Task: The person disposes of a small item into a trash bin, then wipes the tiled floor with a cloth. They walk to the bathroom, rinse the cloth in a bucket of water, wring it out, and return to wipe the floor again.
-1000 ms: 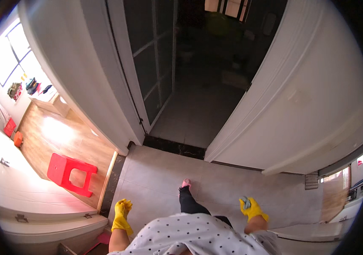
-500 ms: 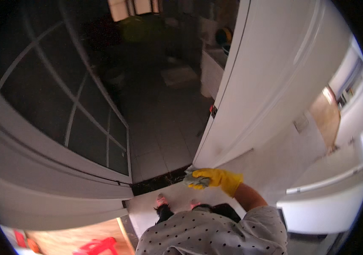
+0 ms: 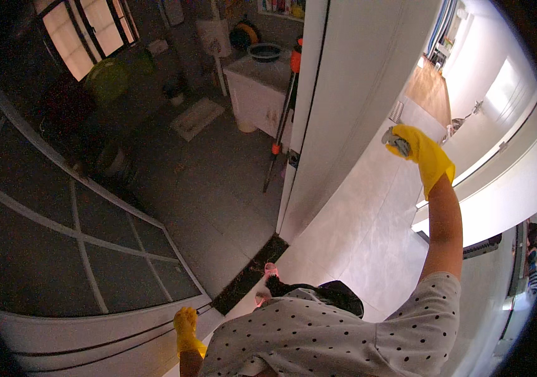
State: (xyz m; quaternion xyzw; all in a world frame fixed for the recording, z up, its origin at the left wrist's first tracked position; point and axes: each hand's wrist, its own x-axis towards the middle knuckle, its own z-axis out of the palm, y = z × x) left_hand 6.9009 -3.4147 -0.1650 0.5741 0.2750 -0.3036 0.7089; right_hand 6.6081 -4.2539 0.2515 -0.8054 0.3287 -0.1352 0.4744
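My right hand (image 3: 420, 151), in a yellow rubber glove, is raised on an outstretched arm at the right. Its fingers are closed round a crumpled grey cloth (image 3: 396, 143), just right of the white door (image 3: 356, 94). The cloth looks apart from the door panel. Low on the left, my left hand (image 3: 185, 323) wears a matching yellow glove. Its fingers are curled beside the lower corner of the white-framed glass door (image 3: 140, 267). Whatever lies inside those fingers, if anything, is hidden.
A dark threshold strip (image 3: 249, 273) crosses the doorway near my feet. Beyond it, a long pole with orange fittings (image 3: 276, 147) leans beside a white cabinet (image 3: 256, 94) bearing a basin (image 3: 265, 52). A pale mat (image 3: 197, 118) lies on the dark tiles.
My right hand has moved up and right with the cloth, away from the white door's lower edge. My left hand has come into view at the lower left. The view has turned.
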